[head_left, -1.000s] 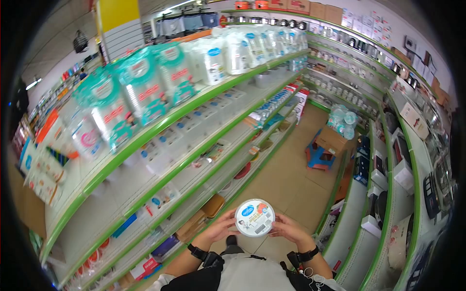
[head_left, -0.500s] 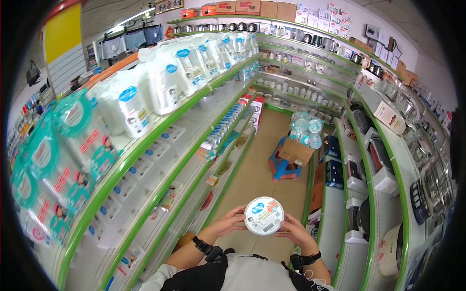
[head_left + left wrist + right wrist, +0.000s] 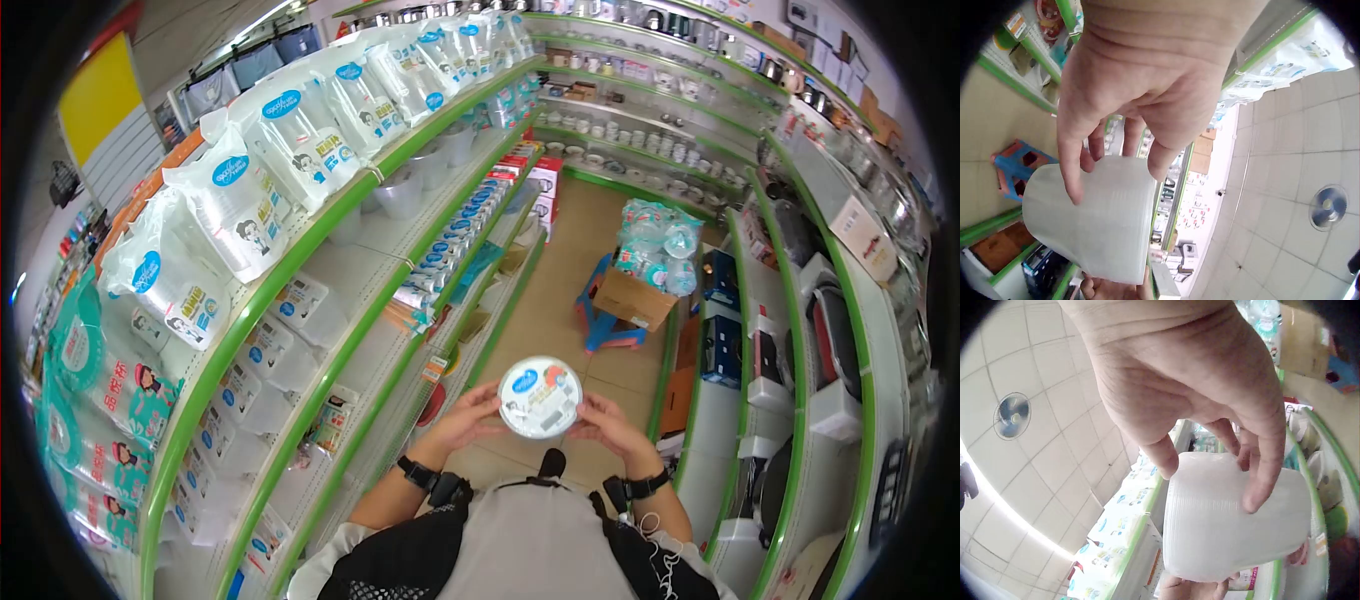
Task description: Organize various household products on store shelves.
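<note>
Both hands hold a pack of nested translucent plastic bowls (image 3: 560, 385) in front of the body, its round printed label facing up in the head view. My left hand (image 3: 470, 418) grips the left side, thumb near the rim and fingers curled along the wall. Opposite it, my right hand (image 3: 608, 422) grips the right side the same way. In the left wrist view the smooth frosted walls of the stacked bowls (image 3: 1110, 219) taper away from the thumb. The right wrist view shows ridged, stacked rims by the thumb.
On the left, a green-edged shelf (image 3: 300, 250) carries bagged plastic cups (image 3: 235, 205) and clear containers (image 3: 245, 380). A blue stool (image 3: 605, 310) with a cardboard box (image 3: 632, 298) and bottled water (image 3: 660, 240) stands in the aisle. More shelves with boxes and pans line the right.
The head view has swung to the right and moved along the aisle, so the left shelf's goods shift in view. Both hands keep holding the bowls, which now appear higher in the view.
</note>
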`<act>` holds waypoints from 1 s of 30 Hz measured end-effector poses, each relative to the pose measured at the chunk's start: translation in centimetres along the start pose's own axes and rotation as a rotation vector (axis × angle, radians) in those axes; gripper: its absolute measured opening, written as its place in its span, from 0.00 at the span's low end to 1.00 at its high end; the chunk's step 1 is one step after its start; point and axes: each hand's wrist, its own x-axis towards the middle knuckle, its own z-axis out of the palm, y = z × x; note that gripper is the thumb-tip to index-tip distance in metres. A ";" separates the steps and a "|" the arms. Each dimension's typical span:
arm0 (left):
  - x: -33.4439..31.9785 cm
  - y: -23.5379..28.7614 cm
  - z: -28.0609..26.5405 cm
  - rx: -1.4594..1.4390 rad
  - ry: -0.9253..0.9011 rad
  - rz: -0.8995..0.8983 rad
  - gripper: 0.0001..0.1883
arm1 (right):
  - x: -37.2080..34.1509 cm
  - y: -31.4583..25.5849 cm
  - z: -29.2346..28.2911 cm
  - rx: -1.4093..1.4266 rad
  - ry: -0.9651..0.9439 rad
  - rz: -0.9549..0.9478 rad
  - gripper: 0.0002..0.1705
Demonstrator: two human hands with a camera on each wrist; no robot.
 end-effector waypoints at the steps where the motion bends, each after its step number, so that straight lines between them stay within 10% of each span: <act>1: 1.0 1.0 0.6 -0.004 0.024 0.010 0.28 | 1.8 -1.9 -1.1 -0.046 -0.028 -0.016 0.33; 16: 6.0 16.7 0.0 -0.054 0.647 0.634 0.25 | 27.0 -21.1 5.6 -0.191 -0.401 -0.222 0.33; 30: 10.7 28.5 -17.2 -0.166 0.870 0.795 0.26 | 49.3 -25.1 18.7 -0.206 -0.492 -0.179 0.33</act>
